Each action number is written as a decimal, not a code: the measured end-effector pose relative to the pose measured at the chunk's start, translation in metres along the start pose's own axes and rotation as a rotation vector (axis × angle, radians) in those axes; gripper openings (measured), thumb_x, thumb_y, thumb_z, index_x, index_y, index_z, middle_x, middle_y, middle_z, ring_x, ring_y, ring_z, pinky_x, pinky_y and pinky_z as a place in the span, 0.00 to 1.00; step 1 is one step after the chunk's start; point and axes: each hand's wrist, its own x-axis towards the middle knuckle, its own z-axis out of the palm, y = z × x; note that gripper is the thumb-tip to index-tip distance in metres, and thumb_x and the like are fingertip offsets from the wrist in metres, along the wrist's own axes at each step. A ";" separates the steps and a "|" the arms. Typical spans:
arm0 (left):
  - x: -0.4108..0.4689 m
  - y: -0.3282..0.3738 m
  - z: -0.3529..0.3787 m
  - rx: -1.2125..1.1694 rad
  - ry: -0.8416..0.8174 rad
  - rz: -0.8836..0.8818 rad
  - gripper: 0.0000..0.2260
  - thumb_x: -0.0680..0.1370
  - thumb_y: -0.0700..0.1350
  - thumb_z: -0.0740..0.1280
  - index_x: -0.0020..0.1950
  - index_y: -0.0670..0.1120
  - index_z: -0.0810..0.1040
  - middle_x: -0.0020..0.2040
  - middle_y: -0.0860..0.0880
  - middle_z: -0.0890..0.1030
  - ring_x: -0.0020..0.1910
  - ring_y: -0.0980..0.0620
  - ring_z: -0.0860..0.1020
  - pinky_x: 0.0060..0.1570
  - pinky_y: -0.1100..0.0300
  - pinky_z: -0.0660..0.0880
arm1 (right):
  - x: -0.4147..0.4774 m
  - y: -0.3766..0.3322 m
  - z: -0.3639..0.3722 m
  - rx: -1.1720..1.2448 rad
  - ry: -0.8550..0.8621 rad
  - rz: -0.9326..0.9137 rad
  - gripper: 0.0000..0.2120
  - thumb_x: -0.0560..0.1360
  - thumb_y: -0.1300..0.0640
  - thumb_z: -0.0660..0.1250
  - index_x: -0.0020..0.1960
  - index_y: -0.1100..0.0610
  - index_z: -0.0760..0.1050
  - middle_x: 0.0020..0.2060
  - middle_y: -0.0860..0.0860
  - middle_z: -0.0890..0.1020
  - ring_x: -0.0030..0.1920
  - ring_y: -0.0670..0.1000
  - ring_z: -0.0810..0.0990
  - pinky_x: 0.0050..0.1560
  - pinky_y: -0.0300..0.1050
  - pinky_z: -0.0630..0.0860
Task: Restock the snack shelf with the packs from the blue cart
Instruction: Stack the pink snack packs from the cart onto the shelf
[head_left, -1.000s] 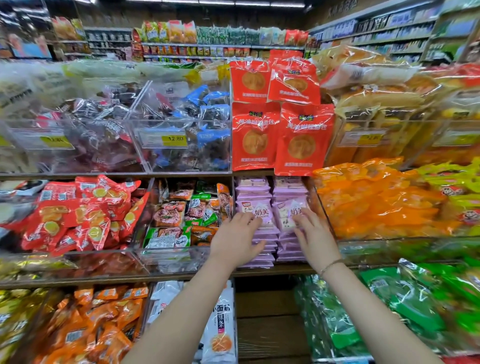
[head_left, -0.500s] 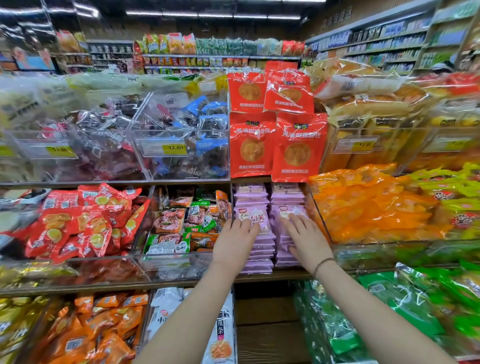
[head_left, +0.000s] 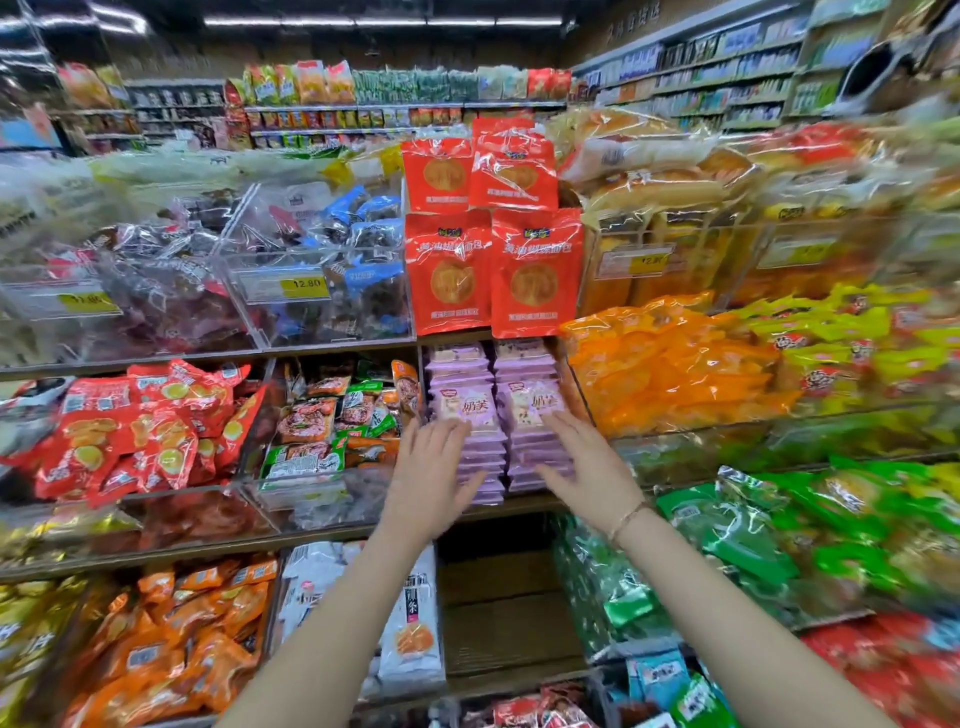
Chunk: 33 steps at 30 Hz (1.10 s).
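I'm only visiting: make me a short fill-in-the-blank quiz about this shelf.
1. The left hand and right hand are held out at two stacks of flat ___ snack packs.
2. The glossy plastic pouches directly above those stacks are ___.
3. A thin bracelet circles the ___ wrist.
Missing words: purple; red; right.

Glossy plastic red packs, seemingly matt purple packs, clear plastic bins

A yellow price tag reads 12.80; purple packs read 奶芙.
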 end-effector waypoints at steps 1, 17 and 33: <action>-0.017 0.012 -0.002 -0.106 0.085 -0.034 0.22 0.78 0.57 0.62 0.67 0.46 0.72 0.63 0.48 0.75 0.65 0.47 0.71 0.71 0.50 0.55 | -0.019 0.001 -0.002 0.060 -0.002 0.008 0.26 0.76 0.49 0.63 0.73 0.51 0.63 0.71 0.48 0.66 0.72 0.48 0.63 0.70 0.41 0.59; -0.375 0.164 0.067 -0.752 -0.764 -0.856 0.04 0.79 0.41 0.65 0.44 0.45 0.78 0.41 0.49 0.81 0.43 0.49 0.79 0.48 0.55 0.73 | -0.389 0.096 0.079 0.306 -0.459 0.769 0.07 0.74 0.64 0.67 0.50 0.64 0.79 0.46 0.60 0.83 0.49 0.57 0.82 0.52 0.45 0.73; -0.521 0.244 0.044 -0.681 -1.059 -1.036 0.06 0.78 0.40 0.63 0.44 0.41 0.77 0.45 0.44 0.80 0.46 0.43 0.80 0.44 0.56 0.70 | -0.655 0.096 0.045 0.269 -0.444 1.255 0.21 0.73 0.69 0.64 0.27 0.51 0.67 0.27 0.53 0.72 0.36 0.51 0.71 0.37 0.41 0.64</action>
